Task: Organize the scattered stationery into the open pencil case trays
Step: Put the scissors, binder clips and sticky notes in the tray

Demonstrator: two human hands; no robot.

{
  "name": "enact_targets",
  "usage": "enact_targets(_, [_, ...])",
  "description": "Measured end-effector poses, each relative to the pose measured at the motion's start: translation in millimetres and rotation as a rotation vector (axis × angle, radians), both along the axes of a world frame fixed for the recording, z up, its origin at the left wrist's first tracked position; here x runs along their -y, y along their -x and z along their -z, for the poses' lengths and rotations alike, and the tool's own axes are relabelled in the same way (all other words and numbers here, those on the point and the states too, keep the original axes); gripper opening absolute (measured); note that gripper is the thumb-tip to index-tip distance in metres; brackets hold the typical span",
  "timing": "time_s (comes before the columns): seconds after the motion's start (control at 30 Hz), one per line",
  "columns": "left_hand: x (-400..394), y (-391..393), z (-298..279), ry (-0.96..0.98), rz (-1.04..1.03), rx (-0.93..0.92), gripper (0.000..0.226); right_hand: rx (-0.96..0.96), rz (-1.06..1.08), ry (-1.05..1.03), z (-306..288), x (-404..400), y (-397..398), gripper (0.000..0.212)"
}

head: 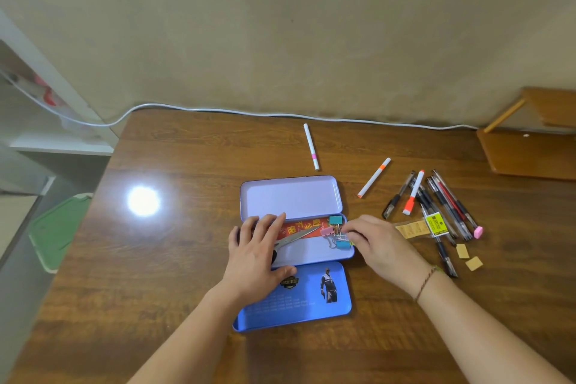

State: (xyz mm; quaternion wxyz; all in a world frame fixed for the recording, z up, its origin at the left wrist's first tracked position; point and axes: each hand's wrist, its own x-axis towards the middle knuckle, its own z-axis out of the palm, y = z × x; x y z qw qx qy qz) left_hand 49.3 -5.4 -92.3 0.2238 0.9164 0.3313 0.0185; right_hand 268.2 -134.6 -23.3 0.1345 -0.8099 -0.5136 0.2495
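Your left hand [260, 254] lies flat, fingers spread, on the middle tray [311, 251] of the open pencil case, covering the scissors' [296, 238] handles. Your right hand [375, 241] pinches at the binder clips [338, 232] in that tray's right end; whether it grips one, I cannot tell. Pens [442, 203] lie scattered to the right on the table [187, 259]

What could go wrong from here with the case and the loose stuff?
1. The scissors lie slanted across the middle tray, leaving little room for the pens still on the table.
2. The right hand is at the binder clips near the tray's right end; a nudge could knock one out.
3. The left hand presses on the tray edge, which might tip the hinged case.
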Motion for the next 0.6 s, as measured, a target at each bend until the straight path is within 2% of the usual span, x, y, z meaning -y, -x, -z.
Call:
enact_targets(0.13, [0.4,-0.6,-1.8,0.004,-0.006,-0.003,0.094,-0.078,-0.099,0.169,-11.1,-23.3,2.6,0.022])
enact_targets(0.27, [0.9,-0.4,-2.0,0.004,-0.003,-0.019,0.094,0.004,-0.096,0.323,-2.2,-44.0,12.2,0.021])
enact_targets(0.43, [0.2,-0.4,-2.1,0.009,-0.008,-0.010,0.095,0.116,-0.009,0.363,17.2,-55.8,22.8,0.025])
enact_targets(0.6, [0.1,0.3,-1.0,0.009,-0.009,-0.012,0.095,0.119,0.071,0.311,22.2,-47.8,23.7,0.024])
